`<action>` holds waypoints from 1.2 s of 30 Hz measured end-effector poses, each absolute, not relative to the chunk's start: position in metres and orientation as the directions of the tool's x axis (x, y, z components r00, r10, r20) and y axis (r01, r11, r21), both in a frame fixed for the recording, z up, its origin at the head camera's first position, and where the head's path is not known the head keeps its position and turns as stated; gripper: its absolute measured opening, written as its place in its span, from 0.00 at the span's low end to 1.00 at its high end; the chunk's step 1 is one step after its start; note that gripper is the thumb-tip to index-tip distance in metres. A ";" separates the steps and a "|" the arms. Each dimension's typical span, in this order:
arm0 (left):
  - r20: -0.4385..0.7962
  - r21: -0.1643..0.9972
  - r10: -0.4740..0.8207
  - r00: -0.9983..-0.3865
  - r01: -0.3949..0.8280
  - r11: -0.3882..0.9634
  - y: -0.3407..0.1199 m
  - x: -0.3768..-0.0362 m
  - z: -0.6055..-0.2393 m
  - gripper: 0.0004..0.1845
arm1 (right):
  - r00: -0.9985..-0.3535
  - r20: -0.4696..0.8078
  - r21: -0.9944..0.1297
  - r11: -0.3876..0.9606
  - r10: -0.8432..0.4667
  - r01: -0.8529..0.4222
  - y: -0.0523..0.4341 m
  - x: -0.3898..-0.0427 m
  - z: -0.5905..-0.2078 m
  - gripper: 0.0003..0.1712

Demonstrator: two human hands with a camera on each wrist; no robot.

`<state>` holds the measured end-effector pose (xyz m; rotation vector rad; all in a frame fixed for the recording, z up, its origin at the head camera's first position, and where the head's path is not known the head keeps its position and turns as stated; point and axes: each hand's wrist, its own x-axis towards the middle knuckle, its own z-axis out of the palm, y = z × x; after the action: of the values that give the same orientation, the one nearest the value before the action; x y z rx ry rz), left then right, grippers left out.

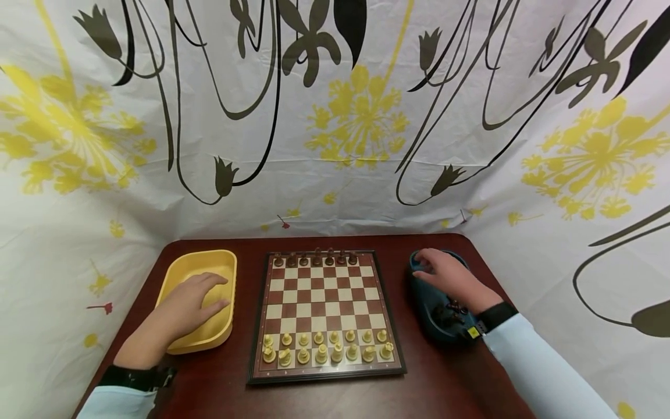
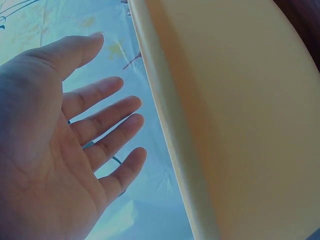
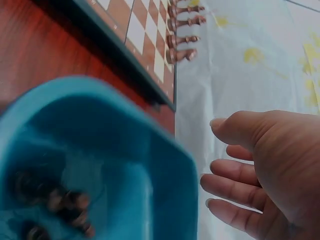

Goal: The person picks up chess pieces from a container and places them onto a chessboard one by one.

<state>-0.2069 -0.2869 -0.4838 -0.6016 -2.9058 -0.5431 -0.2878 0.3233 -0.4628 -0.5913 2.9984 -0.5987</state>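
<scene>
A chessboard point(image 1: 324, 302) lies in the middle of a dark red table. Two rows of cream pieces point(image 1: 324, 346) stand on its near side; a row of dark pieces point(image 1: 316, 258) stands along the far edge, seen too in the right wrist view point(image 3: 182, 30). My left hand point(image 1: 195, 299) hovers flat over a yellow tray point(image 1: 180, 270), fingers straight point(image 2: 107, 127), holding nothing. My right hand point(image 1: 445, 273) lies over a blue tray point(image 1: 426, 308), fingers relaxed point(image 3: 235, 180) and holding nothing. Several dark pieces point(image 3: 55, 200) lie in the blue tray point(image 3: 100, 165).
A white cloth point(image 1: 335, 116) printed with yellow and black flowers hangs behind and around the table. The table's wood point(image 1: 220, 384) shows in front of the board and between the trays. Black wristbands point(image 1: 494, 317) sit on both wrists.
</scene>
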 end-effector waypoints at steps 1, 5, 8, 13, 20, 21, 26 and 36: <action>0.189 0.321 0.359 -0.914 0.403 0.857 -0.287 -0.207 -0.484 0.25 | -0.934 0.047 -0.378 0.859 -0.355 -0.346 0.329 -0.284 -0.465 0.23; 0.187 0.324 0.350 -0.918 0.394 0.860 -0.290 -0.207 -0.484 0.25 | -0.946 0.065 -0.383 0.867 -0.319 -0.319 0.350 -0.273 -0.471 0.24; 0.188 0.327 0.344 -0.920 0.389 0.861 -0.292 -0.206 -0.483 0.25 | -0.951 0.077 -0.387 0.870 -0.301 -0.306 0.362 -0.268 -0.474 0.23; 0.193 0.328 0.343 -0.919 0.390 0.861 -0.293 -0.205 -0.483 0.25 | -0.958 0.053 -0.401 0.872 -0.281 -0.279 0.374 -0.260 -0.477 0.24; 0.196 0.336 0.341 -0.919 0.390 0.857 -0.297 -0.203 -0.485 0.25 | -0.966 0.010 -0.426 0.873 -0.258 -0.238 0.383 -0.256 -0.482 0.24; 0.196 0.338 0.340 -0.920 0.389 0.857 -0.298 -0.203 -0.485 0.25 | -0.966 0.007 -0.427 0.873 -0.257 -0.236 0.384 -0.257 -0.483 0.24; 0.198 0.330 0.346 -0.917 0.395 0.858 -0.297 -0.205 -0.485 0.25 | -0.967 -0.005 -0.437 0.870 -0.255 -0.228 0.387 -0.257 -0.485 0.24; 0.206 0.324 0.358 -0.911 0.408 0.854 -0.296 -0.203 -0.484 0.25 | -0.977 0.009 -0.393 0.897 -0.213 -0.200 0.404 -0.275 -0.481 0.17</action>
<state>-0.2034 -0.2963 -0.4840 -0.6004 -2.8903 -0.5504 -0.2751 0.4041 -0.4809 -0.3294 3.0266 -0.6219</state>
